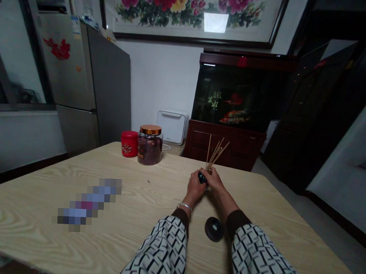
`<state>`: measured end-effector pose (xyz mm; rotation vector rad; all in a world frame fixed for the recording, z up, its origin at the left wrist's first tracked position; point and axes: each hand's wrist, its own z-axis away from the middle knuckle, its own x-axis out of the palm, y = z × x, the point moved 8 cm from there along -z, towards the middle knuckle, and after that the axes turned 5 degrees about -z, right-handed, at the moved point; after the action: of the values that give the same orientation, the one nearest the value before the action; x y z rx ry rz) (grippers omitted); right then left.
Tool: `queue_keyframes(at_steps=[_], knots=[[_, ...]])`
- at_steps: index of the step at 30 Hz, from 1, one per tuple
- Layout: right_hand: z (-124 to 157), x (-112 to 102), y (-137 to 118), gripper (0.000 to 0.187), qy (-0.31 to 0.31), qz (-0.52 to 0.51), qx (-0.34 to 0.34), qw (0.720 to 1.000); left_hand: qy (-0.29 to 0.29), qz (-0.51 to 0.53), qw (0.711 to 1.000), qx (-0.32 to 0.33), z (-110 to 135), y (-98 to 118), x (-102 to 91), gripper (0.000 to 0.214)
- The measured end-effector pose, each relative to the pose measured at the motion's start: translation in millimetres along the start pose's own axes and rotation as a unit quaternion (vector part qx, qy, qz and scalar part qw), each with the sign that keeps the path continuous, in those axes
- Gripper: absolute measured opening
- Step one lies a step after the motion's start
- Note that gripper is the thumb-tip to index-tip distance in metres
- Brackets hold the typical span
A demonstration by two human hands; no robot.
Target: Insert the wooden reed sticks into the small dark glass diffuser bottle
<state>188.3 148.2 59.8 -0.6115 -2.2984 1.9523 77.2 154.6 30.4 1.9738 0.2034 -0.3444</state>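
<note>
Both of my hands meet near the far edge of the table, closed around a small dark glossy container (202,178). My left hand (195,189) wraps its left side, and my right hand (215,181) grips from the right with its fingers near the top. Several thin wooden sticks (215,151) rise from between my fingers and fan out to the right, like diffuser reeds. My fingers hide most of the container and the sticks' lower ends. Between my forearms, a dark round disc-like piece (211,231) with a lighter centre lies on the table.
At the far edge of the wooden table (132,195) stand a red canister (129,144) and a glass jar (149,147) with a copper lid. A blurred-out item (89,203) lies on the left. Beyond are a fridge (109,81) and a fish tank (233,94).
</note>
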Motion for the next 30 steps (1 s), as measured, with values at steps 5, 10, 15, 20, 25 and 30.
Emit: queue_keyframes(at_steps=[5,10,15,20,25,30], knots=[[18,7,-7,0.036,0.022,0.040,-0.042,0.998,-0.004,-0.028,0.999,0.033,23,9,-10.8,0.054],[44,-15,-57,0.054,0.077,-0.052,-0.118,0.989,-0.009,-0.037,0.999,0.024,55,15,-29.7,0.059],[50,-102,-84,0.044,0.100,0.055,-0.102,0.988,-0.018,-0.010,1.000,0.002,77,18,-49.7,0.060],[97,-133,-5,0.030,-0.053,0.543,0.005,0.838,-0.030,0.008,1.000,0.002,91,19,-60.1,0.061],[136,-120,24,0.035,-0.076,0.598,-0.010,0.798,-0.032,0.012,0.999,-0.009,100,17,-61.7,0.076],[147,-79,-29,0.045,-0.104,0.488,-0.082,0.863,-0.035,0.002,0.999,-0.014,102,14,-60.9,0.079]])
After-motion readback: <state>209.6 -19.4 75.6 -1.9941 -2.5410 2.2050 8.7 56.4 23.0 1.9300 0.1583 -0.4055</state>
